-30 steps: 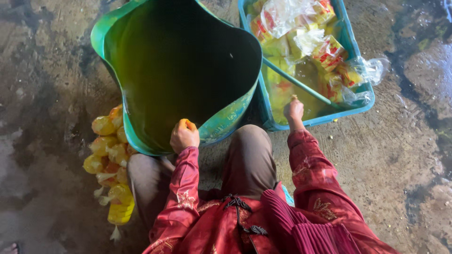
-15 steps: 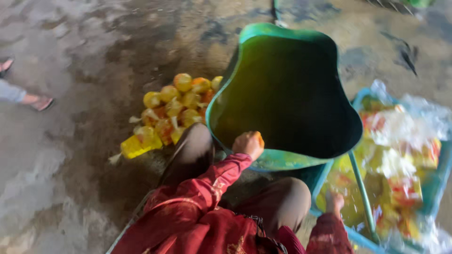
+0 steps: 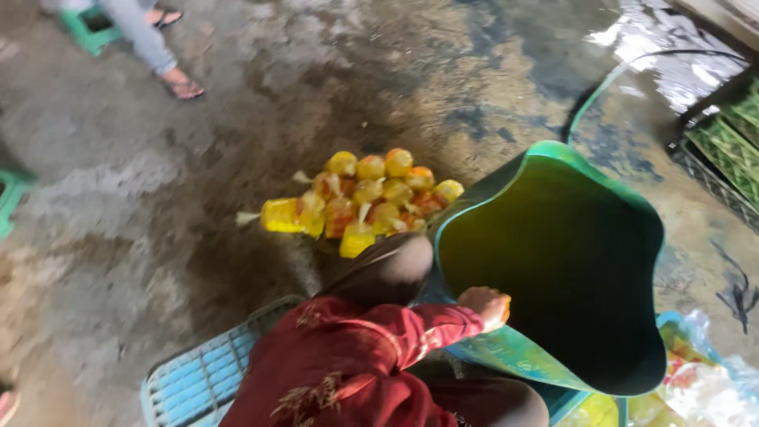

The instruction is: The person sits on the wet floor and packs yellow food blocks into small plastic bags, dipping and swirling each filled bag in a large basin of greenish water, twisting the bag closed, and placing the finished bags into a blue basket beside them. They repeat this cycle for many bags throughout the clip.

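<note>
A large green tub (image 3: 553, 154) holds dark yellow-green liquid and stands in front of my knees. My left hand (image 3: 484, 305), in a red patterned sleeve, rests on the tub's near rim. Its fingers are curled around a small orange thing (image 3: 506, 301) that is mostly hidden. My right hand is out of view. A pile of small tied plastic bags of yellow liquid (image 3: 364, 204) lies on the wet concrete floor, left of the tub and beyond my left knee.
A light blue slatted crate (image 3: 198, 375) is under me at lower left. A blue tray with plastic bags (image 3: 700, 379) shows at lower right. Another person's legs (image 3: 154, 43) and a green stool (image 3: 91, 28) are at top left. A green hose (image 3: 632, 67) and green crates (image 3: 727, 150) lie at right.
The view has swung left, so the tub and blue tray now sit further right. My right hand has left the picture. My left hand stays on the tub's rim.
</note>
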